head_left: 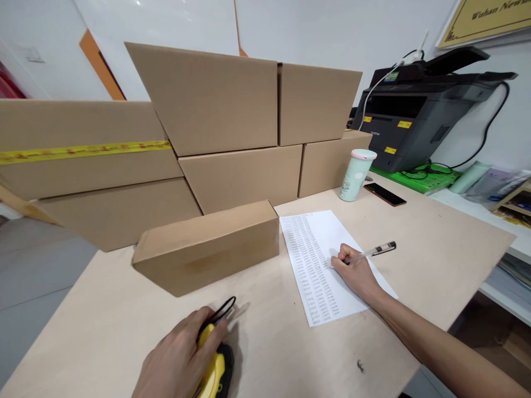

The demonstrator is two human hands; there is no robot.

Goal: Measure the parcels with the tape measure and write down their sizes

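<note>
My right hand (pixel 354 272) is closed around a pen (pixel 382 249), its tip at a white sheet of paper (pixel 332 232). Columns of small handwritten or printed entries fill the sheet's left part; they are too small to read. At the bottom of the view, my left hand (pixel 180 354) is wrapped round a yellow and black tape measure (pixel 213 370) with a black wrist strap. The tape measure sits low over the table, and no blade shows pulled out. Just beyond the left hand lies a long, low cardboard box (pixel 215 254), its right end beside the paper.
Stacked cardboard boxes (pixel 244 177) line the table's (pixel 265 354) far side, one with yellow tape (pixel 83 152). A mint tumbler (pixel 357 174) and a phone (pixel 385 194) stand and lie at the back right. Behind them is a black printer (pixel 415 116) on a green surface (pixel 435 177).
</note>
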